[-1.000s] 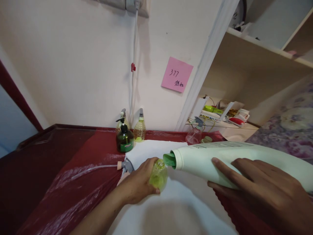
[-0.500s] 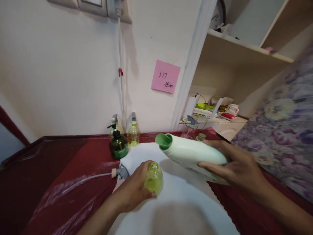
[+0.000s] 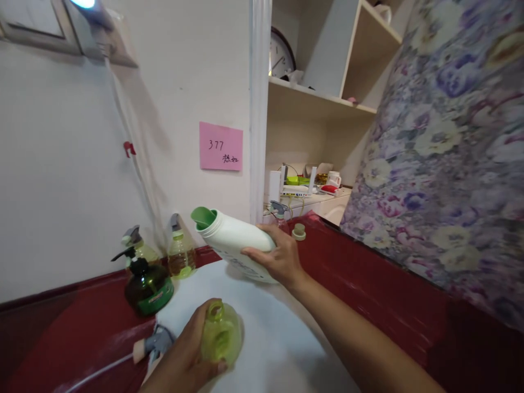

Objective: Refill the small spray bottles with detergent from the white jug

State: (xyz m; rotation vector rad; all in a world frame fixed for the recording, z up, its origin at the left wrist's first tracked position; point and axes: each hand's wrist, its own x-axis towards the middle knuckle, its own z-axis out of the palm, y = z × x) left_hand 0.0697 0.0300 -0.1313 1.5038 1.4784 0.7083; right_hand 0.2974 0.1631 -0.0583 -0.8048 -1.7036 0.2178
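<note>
My left hand is wrapped round a small yellow-green bottle with an open neck, standing on a white cloth. My right hand grips a large white jug with a green spout, held above the far part of the cloth with its spout tilted up and to the left. A grey spray head with a tube lies just left of the small bottle.
A dark green pump bottle and two yellow spray bottles stand by the wall on the red table. A pinkish spray bottle and a round cap stand further right. Floral fabric fills the right side. Shelves with clutter stand behind.
My right hand has carried the jug away from the small bottle, up and toward the wall, with the spout raised. The view has swung to the right. My left hand stays on the small bottle.
</note>
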